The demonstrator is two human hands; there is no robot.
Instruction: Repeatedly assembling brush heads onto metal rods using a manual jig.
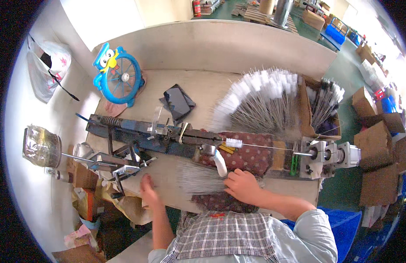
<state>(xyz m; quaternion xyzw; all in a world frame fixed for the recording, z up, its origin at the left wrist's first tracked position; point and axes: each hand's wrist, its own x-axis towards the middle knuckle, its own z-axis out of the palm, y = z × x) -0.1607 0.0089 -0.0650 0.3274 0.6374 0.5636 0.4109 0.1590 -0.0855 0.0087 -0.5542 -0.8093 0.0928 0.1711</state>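
My right hand [243,187] has its fingers curled at the right ends of a bundle of thin metal wires [198,179] on the table. Just above the fingertips hangs a white-wrapped lever handle [220,164]; whether they touch it I cannot tell. My left hand [150,193], slightly blurred, is held at the table's front edge with fingers stretched out and nothing visible in it. In the long bench machine [168,136] a white-bristled wire brush [234,143] lies level, its stem reaching right to the motor spindle unit [319,153]. A dotted brown cloth [255,158] lies beneath the brush.
Many white-tipped brushes [268,90] fan out at the back right beside a cardboard box [304,109] of more brushes. A blue toy-like fan [124,78] and a dark phone-like slab [178,103] stand behind the machine. A metal crank frame [115,164] projects at left.
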